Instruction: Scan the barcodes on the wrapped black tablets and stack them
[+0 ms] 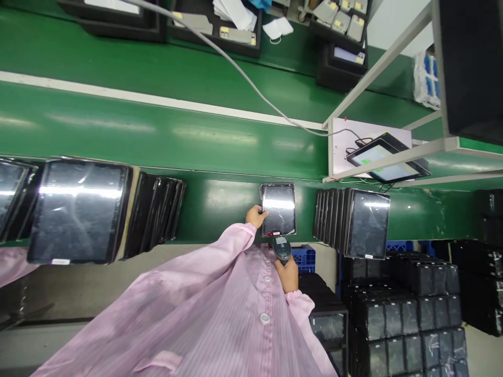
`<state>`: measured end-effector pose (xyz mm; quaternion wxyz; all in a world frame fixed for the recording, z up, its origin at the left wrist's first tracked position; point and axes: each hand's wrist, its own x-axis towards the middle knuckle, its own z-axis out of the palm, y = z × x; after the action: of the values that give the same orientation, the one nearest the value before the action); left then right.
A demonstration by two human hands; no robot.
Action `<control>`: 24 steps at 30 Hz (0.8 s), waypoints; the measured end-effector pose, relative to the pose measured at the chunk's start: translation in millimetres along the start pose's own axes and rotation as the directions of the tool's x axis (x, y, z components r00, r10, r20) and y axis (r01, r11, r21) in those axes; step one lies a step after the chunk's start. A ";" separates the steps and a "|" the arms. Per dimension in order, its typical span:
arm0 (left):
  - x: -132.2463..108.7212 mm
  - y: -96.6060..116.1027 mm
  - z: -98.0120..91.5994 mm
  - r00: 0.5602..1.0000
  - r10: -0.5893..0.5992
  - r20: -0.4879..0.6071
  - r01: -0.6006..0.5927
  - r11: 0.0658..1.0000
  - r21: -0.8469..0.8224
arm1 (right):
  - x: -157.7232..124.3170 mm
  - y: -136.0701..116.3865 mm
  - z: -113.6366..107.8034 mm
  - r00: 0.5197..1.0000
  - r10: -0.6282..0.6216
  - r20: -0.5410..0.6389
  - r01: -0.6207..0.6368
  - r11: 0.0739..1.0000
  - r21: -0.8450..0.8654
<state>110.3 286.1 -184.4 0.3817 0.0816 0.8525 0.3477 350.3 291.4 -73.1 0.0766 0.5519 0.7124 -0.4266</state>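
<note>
A black tablet-like panel (278, 209) in clear wrap lies near the front edge of the green bench (220, 209). My left hand (257, 216) grips its left edge, fingers partly hidden at the rim. Wrapped round the handle of a dark handheld scanner (282, 247), my right hand (288, 274) is just below the panel. The scanner's head is close to the panel's lower edge, where a red glow shows beside a small white label. To the right leans a stack of similar panels (369, 224); a larger stack (80, 209) is at the left.
A tilted screen (387, 158) stands behind a white metal frame (393, 152) at the right. A grey cable (251, 84) crosses the bench's far side. Black trays (220, 39) hold parts at the back. Many stacked panels (393, 314) stand below, right. A pink sleeve shows far left.
</note>
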 end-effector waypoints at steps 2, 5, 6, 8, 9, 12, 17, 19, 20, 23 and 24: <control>-0.5 0.5 -0.6 1.000 0.002 0.000 -0.002 1.000 0.002 | 0.2 0.5 -0.6 1.000 0.008 0.005 -0.008 1.000 0.002; -1.6 1.0 -2.1 1.000 0.010 -0.010 -0.010 1.000 0.002 | 0.0 1.3 -1.0 1.000 0.007 0.000 -0.007 1.000 0.018; -1.9 1.1 -2.6 1.000 0.012 -0.014 -0.012 1.000 0.001 | 0.0 1.6 -1.0 1.000 0.006 -0.005 -0.006 1.000 0.025; -2.5 1.4 -3.2 1.000 0.013 -0.020 -0.013 1.000 -0.003 | -0.1 2.3 -0.7 1.000 0.005 -0.013 -0.005 0.999 0.046; -2.8 1.6 -3.4 1.000 0.012 -0.022 -0.012 1.000 -0.007 | -0.2 2.7 -0.5 1.000 0.006 -0.016 -0.005 0.998 0.057; -3.2 1.7 -3.4 1.000 0.005 -0.029 -0.006 1.000 -0.026 | -0.5 4.4 0.1 1.000 0.009 -0.021 -0.007 0.996 0.089; -3.5 -1.1 -3.6 1.000 -0.016 -0.025 0.013 0.993 -0.113 | -1.2 7.1 1.1 1.000 0.008 -0.017 -0.006 0.994 0.109; -4.8 -1.6 -3.3 1.000 -0.014 -0.016 0.011 0.985 -0.172 | -2.0 7.4 1.4 1.000 0.006 -0.019 -0.004 0.992 0.123; -6.2 -1.0 -2.8 1.000 -0.007 -0.009 0.005 0.978 -0.207 | -2.8 7.2 1.3 1.000 0.008 -0.022 -0.005 0.991 0.134; -14.7 5.0 -0.4 0.999 0.028 0.016 -0.021 0.946 -0.324 | -7.9 5.2 -1.6 0.999 0.012 -0.039 -0.004 0.982 0.191; -18.6 8.2 0.2 0.999 0.038 0.026 -0.026 0.931 -0.363 | -10.4 4.4 -3.7 0.999 0.008 -0.047 0.003 0.976 0.220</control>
<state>122.3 284.8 -168.0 0.3983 0.0292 0.7659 0.5039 359.3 286.6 -67.1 -0.0014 0.5681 0.6617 -0.4894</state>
